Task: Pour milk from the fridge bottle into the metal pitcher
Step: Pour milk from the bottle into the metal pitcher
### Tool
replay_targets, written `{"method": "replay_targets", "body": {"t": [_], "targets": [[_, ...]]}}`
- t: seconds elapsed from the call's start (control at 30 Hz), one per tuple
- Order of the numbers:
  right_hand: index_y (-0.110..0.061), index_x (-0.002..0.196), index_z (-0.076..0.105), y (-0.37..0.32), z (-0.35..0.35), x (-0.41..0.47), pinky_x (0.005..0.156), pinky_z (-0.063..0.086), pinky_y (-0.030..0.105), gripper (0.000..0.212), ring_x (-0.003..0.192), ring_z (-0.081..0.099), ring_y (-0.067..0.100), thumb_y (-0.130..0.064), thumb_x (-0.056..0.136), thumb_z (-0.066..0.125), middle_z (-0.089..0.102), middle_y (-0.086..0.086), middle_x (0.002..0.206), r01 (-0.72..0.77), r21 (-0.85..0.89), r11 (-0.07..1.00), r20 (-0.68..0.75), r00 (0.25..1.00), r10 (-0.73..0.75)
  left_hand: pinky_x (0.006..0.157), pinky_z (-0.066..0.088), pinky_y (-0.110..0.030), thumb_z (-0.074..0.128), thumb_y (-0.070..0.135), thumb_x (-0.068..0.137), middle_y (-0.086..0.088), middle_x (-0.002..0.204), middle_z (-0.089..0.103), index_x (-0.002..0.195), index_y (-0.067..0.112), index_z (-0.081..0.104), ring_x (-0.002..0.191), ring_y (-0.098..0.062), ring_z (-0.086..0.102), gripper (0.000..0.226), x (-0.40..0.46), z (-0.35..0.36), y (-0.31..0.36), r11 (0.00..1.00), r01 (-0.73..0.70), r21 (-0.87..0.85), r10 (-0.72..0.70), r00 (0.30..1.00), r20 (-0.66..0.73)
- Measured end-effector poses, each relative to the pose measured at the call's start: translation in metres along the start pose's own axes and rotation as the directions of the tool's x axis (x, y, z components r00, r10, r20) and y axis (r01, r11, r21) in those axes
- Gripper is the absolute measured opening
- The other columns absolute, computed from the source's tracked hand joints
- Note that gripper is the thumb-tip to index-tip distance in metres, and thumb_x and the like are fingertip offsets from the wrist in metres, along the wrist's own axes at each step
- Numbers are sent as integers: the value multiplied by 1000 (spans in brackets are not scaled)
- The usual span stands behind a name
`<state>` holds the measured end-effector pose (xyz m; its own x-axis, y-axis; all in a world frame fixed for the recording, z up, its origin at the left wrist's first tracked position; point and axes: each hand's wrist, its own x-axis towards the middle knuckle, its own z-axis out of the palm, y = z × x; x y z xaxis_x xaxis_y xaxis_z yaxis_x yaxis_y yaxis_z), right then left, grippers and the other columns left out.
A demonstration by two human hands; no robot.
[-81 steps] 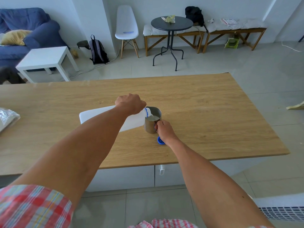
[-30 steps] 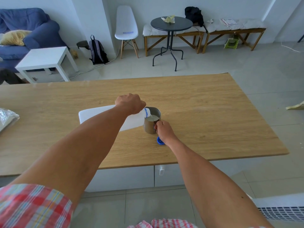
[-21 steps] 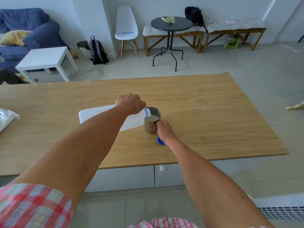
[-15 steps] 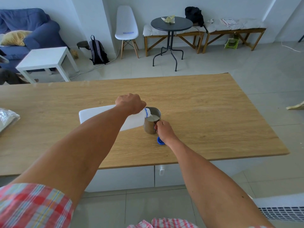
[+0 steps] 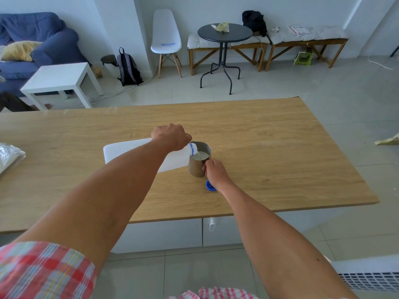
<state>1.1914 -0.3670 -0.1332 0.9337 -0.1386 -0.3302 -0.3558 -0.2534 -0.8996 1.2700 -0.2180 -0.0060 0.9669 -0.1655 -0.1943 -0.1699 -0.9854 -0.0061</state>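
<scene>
Nothing has moved: my left hand (image 5: 171, 137) still grips one unlabelled bottle (image 5: 133, 155), right hand (image 5: 214, 172) one pitcher (image 5: 199, 161); one blue cap (image 5: 209, 186) beside.

Bright, soft daylight all over, no harsh shadows, just a faint one under the long light-wood table (image 5: 280, 147). The pale grey tiled floor (image 5: 356, 100) has a mild sheen. Wide-angle lens bends the edges, and the red plaid sleeve (image 5: 43, 270) looks blurry.

A blue cap (image 5: 210, 186) lies on the wooden table (image 5: 280, 147).
</scene>
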Motion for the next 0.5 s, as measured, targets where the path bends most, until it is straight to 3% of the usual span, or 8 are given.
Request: {"method": "replay_targets", "body": {"t": [0.3, 0.5], "targets": [[-13, 78, 53, 1, 0, 1, 61, 32, 32, 30, 64, 41, 16, -19, 102, 35, 48, 1, 69, -2, -9, 1000, 2, 1000, 2, 59, 36, -31, 41, 37, 98, -5, 83, 61, 77, 15, 55, 69, -22, 54, 33, 0, 0, 0, 1000, 12, -1, -12, 1000, 3], [-14, 75, 53, 2, 0, 1, 61, 32, 32, 32, 64, 41, 16, -17, 102, 35, 48, 1, 68, 5, -3, 1000, -2, 1000, -5, 61, 37, -31, 40, 38, 99, -5, 83, 60, 78, 15, 56, 73, -24, 57, 34, -1, -2, 2, 1000, 13, 6, -13, 1000, 7]]}}
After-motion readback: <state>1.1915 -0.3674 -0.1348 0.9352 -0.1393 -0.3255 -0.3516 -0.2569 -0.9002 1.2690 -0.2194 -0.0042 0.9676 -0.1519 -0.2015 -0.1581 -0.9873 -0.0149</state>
